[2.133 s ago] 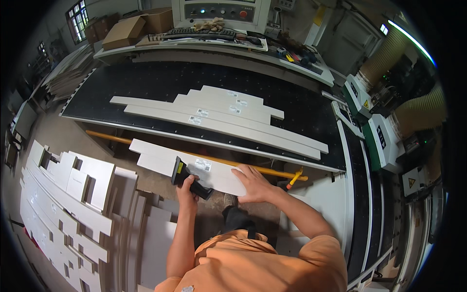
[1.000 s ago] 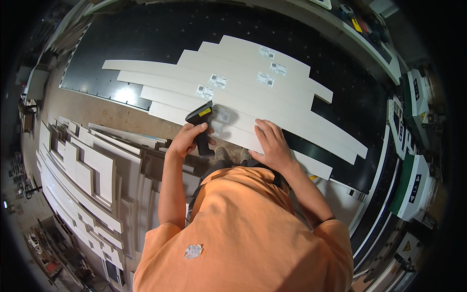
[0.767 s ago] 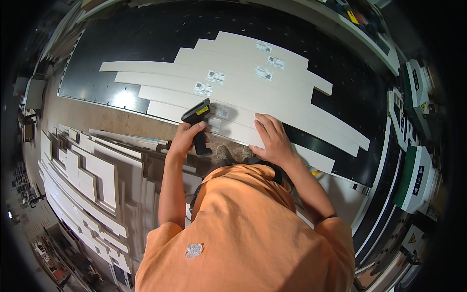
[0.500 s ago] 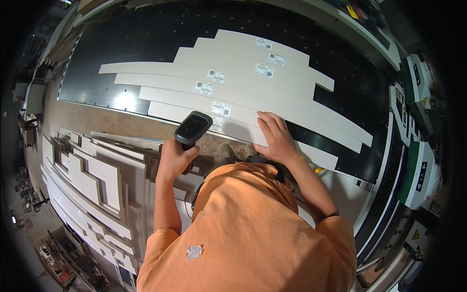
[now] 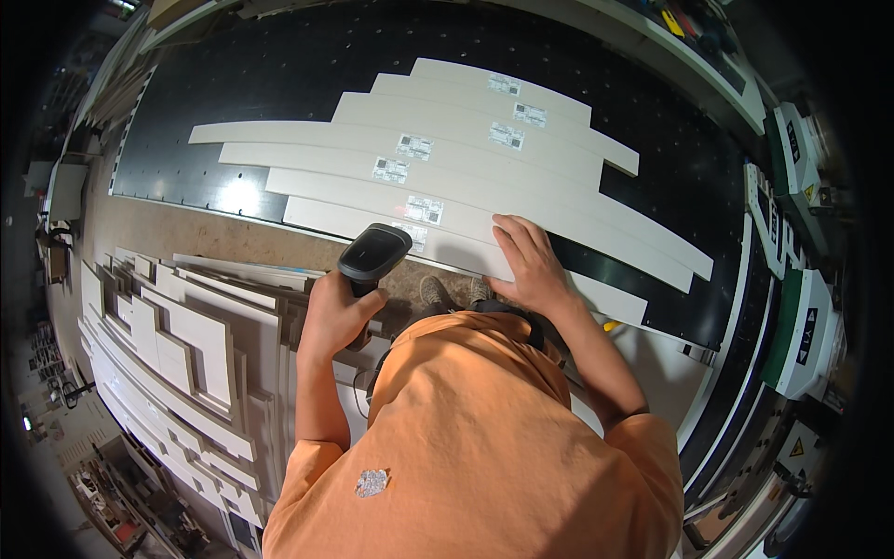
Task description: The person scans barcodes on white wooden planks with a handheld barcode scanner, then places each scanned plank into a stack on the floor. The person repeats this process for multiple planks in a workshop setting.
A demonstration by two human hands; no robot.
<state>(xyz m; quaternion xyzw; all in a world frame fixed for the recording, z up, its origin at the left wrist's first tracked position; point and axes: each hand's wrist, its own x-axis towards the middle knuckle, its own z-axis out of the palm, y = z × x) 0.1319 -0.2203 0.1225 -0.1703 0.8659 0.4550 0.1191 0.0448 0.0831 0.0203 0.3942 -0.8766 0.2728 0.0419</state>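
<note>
My left hand [image 5: 337, 312] is wrapped round the handle of a black barcode scanner [image 5: 376, 252], whose head points toward the labels at the near edge of the table. Long white panels [image 5: 466, 182] lie side by side on the black table, their ends stepped. Printed white labels [image 5: 424, 210] are stuck on several of them, and a faint reddish glow touches one label near the scanner. On the nearest panels rests my right hand [image 5: 533, 265], fingers spread over the edge, with nothing gripped.
The black worktable [image 5: 214, 88] is dotted with small holes. At the lower left stand many white boards [image 5: 191, 349] leaned together in a stack. White and green machine units [image 5: 803, 326] line the right side. My shoes [image 5: 438, 289] show on the floor below the table edge.
The scanner in my left hand has come slightly nearer to me and a little to the right, with its head tilted differently. My right hand stays in place on the panels.
</note>
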